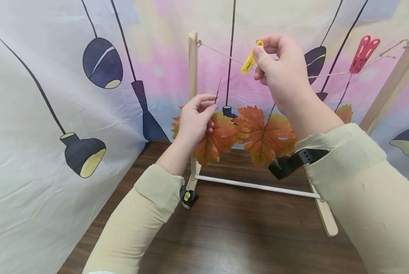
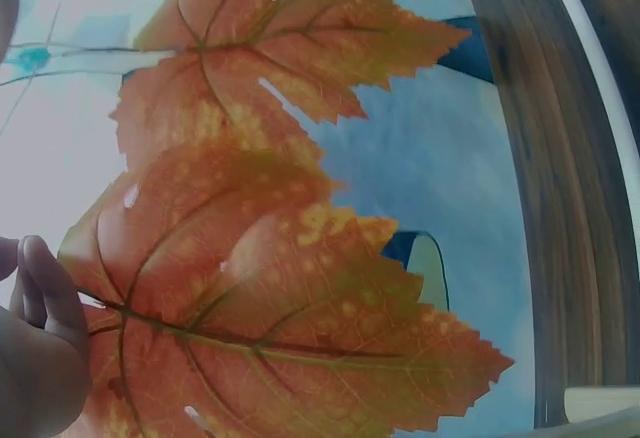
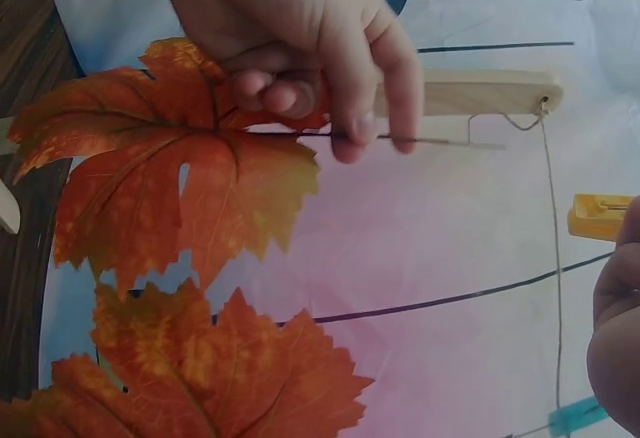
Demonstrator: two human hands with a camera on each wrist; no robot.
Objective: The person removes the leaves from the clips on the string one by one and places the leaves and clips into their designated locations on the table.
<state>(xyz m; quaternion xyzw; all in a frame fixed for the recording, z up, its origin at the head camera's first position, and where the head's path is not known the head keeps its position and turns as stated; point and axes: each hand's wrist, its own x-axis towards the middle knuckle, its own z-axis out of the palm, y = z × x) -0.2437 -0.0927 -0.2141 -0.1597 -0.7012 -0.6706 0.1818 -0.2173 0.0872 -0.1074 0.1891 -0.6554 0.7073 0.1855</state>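
Note:
My left hand (image 1: 198, 121) pinches the thin dark stem (image 3: 290, 135) of an orange artificial maple leaf (image 1: 215, 141), the stem's tip pointing up toward a string (image 1: 221, 53). Higher and to the right, my right hand (image 1: 286, 66) holds a yellow clothespin (image 1: 249, 62) between thumb and fingers, right by the string. In the right wrist view, the clothespin (image 3: 598, 216) appears beside the string without gripping it. A second maple leaf (image 1: 264, 135) hangs next to the first; a teal clothespin (image 3: 578, 416) sits on the string above it.
A wooden post (image 1: 192, 68) and another post (image 1: 392, 83) carry the string, joined below by a white rod (image 1: 256, 185). A red clothespin (image 1: 362, 57) holds a third leaf (image 1: 344, 113), partly hidden by my right arm. Behind hangs a lamp-patterned cloth (image 1: 177, 23).

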